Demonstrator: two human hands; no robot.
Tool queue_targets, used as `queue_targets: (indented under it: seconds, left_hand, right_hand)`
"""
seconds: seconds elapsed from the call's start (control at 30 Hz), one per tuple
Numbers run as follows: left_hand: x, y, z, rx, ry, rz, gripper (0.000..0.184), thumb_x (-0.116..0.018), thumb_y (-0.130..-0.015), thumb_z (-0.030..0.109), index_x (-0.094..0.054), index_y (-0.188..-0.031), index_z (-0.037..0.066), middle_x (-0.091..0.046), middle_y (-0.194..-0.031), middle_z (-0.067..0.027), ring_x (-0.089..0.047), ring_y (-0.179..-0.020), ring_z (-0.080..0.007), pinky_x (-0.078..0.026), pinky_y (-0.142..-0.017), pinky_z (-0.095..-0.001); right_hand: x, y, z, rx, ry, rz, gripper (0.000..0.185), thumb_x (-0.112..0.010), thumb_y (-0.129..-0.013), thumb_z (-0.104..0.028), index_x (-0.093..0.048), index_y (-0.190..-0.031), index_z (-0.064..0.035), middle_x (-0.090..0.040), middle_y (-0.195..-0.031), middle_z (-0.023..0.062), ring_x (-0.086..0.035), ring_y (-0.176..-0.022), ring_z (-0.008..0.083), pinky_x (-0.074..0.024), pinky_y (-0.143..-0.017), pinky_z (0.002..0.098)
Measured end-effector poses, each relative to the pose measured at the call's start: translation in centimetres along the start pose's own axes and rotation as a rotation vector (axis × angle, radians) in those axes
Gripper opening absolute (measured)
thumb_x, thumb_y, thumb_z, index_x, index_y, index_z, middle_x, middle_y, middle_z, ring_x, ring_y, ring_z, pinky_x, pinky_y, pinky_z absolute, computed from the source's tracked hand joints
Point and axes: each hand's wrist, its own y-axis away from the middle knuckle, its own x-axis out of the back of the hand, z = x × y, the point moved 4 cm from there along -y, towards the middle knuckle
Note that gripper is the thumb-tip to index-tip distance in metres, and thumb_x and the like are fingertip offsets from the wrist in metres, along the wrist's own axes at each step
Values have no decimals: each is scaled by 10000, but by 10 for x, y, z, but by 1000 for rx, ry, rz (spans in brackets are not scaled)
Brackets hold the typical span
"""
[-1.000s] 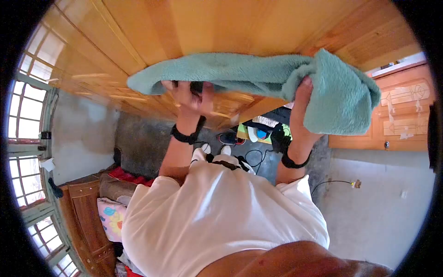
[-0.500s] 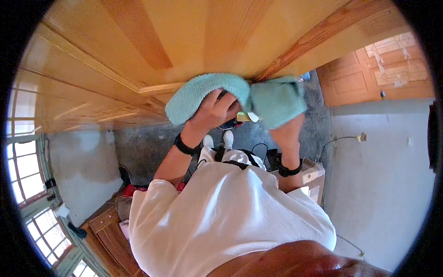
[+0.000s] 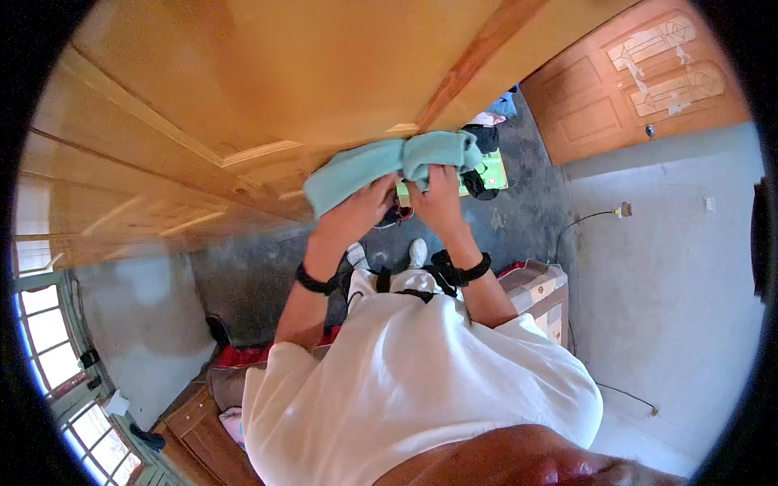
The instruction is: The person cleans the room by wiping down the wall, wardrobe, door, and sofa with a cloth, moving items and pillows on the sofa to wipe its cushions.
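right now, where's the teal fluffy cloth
In the head view, the teal fluffy cloth is just above centre, held in the left hand and right hand, overlapping the edge of the glossy orange-brown wooden panel.

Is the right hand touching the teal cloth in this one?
Touching. The head view shows it: the right hand has its fingers over the lower edge of the bunched teal cloth, with no gap between them.

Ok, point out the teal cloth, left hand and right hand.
Teal cloth (image 3: pixel 350 180): head view, left part.
Left hand (image 3: pixel 356 211): head view, back of the hand.
Right hand (image 3: pixel 440 200): head view, back of the hand.
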Motion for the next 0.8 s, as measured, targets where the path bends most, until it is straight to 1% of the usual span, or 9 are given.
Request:
queue_targets:
  seconds: [0.07, 0.17, 0.3, 0.4, 0.43, 0.53, 0.6, 0.73, 0.8]
  left_hand:
    - [13, 18, -8, 130, -222, 111, 541, -734, -805, 224, -545, -1304, 139, -607, -1200, -175, -572, -1120, -407, -441, -983, -506]
    - [51, 16, -15, 320, -124, 317, 667, -784, -745, 154, -491, -1343, 108, -501, -1308, -206, -461, -1225, -432, -388, -1048, -498]
    - [70, -14, 18, 437, -156, 341, 643, -793, -722, 98, -496, -1293, 90, -495, -1224, -190, -462, -1184, -421, -409, -998, -485]
    - [43, -14, 19, 526, -194, 575, 411, -740, -775, 122, -561, -1139, 58, -527, -1098, -177, -508, -1042, -409, -435, -900, -476]
    - [31, -10, 17, 503, -195, 571, 411, -740, -775, 122, -561, -1139, 58, -527, -1098, -177, -508, -1042, -409, -435, -900, -476]
    - [-17, 15, -5, 489, -152, 584, 377, -681, -835, 116, -543, -1173, 24, -529, -1071, -199, -520, -1010, -421, -439, -892, -481]
    - [-50, 29, -11, 476, -26, 391, 388, -624, -895, 108, -506, -1244, -12, -556, -1129, -217, -559, -1044, -389, -452, -917, -455]
    - [-127, 23, 73, 511, 451, 96, 454, -560, -920, 80, -458, -1351, -16, -593, -1246, -176, -568, -1154, -253, -440, -968, -354]
    - [-174, 2, 132, 460, 473, -94, 393, -561, -904, 65, -481, -1280, -13, -597, -1142, -153, -569, -1075, -237, -448, -922, -346]
  right_hand:
    - [10, -1, -7, 33, 5, -3, 439, -705, -767, -94, -569, -1175, -7, -546, -1198, 266, -495, -1112, 488, -402, -969, 537]
    - [32, -21, 10, 121, -53, 151, 321, -697, -798, -118, -604, -1085, -9, -576, -1133, 234, -517, -1071, 463, -423, -923, 536]
    - [35, -28, 25, 145, -32, 153, 176, -646, -878, -159, -615, -934, 5, -623, -945, 202, -586, -906, 422, -471, -765, 518]
    - [15, 30, 54, 163, 51, -415, 341, -593, -895, -321, -634, -873, 18, -636, -759, 228, -623, -686, 435, -509, -663, 524]
    - [16, 55, 60, 244, -131, -373, 378, -614, -871, -346, -631, -835, 30, -644, -798, 253, -641, -732, 431, -530, -686, 501]
    - [52, 118, 82, 208, -167, -706, 405, -643, -864, -327, -614, -934, 71, -629, -912, 242, -634, -823, 428, -517, -759, 501]
    - [86, 156, 111, 237, -205, -649, 324, -663, -830, -272, -622, -913, 39, -611, -958, 213, -614, -903, 407, -495, -823, 482]
    - [149, 230, 183, 150, -200, -602, 336, -679, -817, -263, -616, -1017, 0, -600, -1068, 184, -568, -1035, 389, -454, -909, 498]
    - [196, 256, 214, 1, -156, -471, 452, -691, -829, -336, -596, -1137, -19, -561, -1212, 184, -536, -1134, 386, -420, -959, 499]
